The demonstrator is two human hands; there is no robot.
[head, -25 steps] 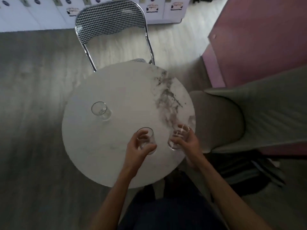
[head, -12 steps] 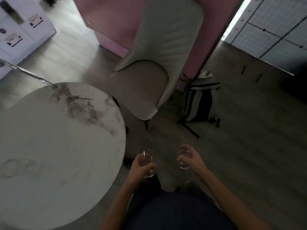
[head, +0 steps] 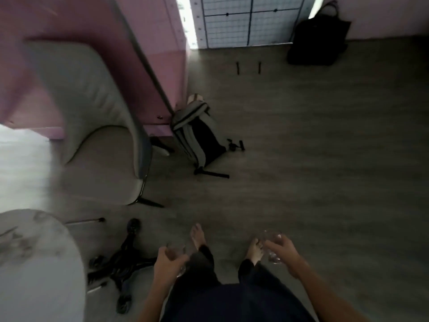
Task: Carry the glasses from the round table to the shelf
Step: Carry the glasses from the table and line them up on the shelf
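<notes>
Low in the head view, left hand (head: 167, 261) wrapped around a small clear drinking glass (head: 174, 253), fingers curled on its side, glass upright as far as the blur allows. Right hand (head: 282, 249) closed the same way on a second small clear glass (head: 272, 248), thumb and fingers across its wall. Both glasses held in the air above grey wood-look floor (head: 325, 147), well apart from each other, bare feet (head: 198, 235) and dark trousers between and below them. Round white marble-pattern table (head: 34, 263) at the lower left edge, off to the side of the left hand, not touching it; black star-shaped table base (head: 123, 261) showing under its rim. Grey-green upholstered chair (head: 92, 108) further up on the left against a pink wall panel (head: 144, 43). Grey-and-black backpack (head: 199, 135) on the floor just beside the chair. Black bag (head: 318, 36) by the far wall (top right), next to a white gridded panel (head: 246, 19). Shelf not identifiable.
</notes>
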